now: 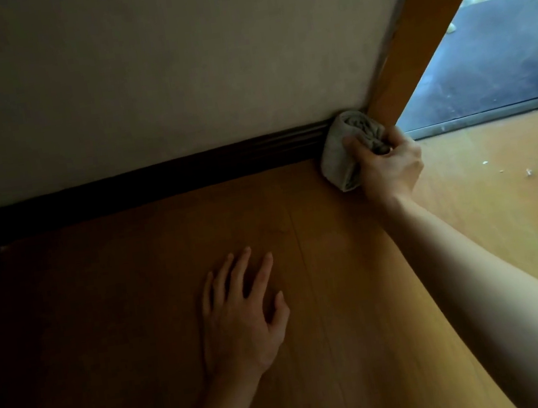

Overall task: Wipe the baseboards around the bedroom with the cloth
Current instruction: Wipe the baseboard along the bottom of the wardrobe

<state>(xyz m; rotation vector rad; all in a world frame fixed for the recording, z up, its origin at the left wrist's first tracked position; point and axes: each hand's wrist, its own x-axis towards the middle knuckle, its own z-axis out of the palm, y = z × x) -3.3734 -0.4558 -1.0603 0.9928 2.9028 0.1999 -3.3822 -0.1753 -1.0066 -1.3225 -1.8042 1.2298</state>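
Note:
A dark brown baseboard (160, 177) runs along the foot of a pale wall, from the left edge to a wooden door frame (412, 55). My right hand (390, 166) grips a bunched grey cloth (340, 155) and holds it against the right end of the baseboard, right beside the door frame. My left hand (245, 314) rests flat on the wooden floor (343, 297), fingers spread, well in front of the baseboard.
The pale wall (154, 64) fills the upper part of the view. Past the door frame an open doorway shows a dark grey floor (500, 60) and pebble tiling beyond. A few small pale crumbs (528, 171) lie on the floor at the right.

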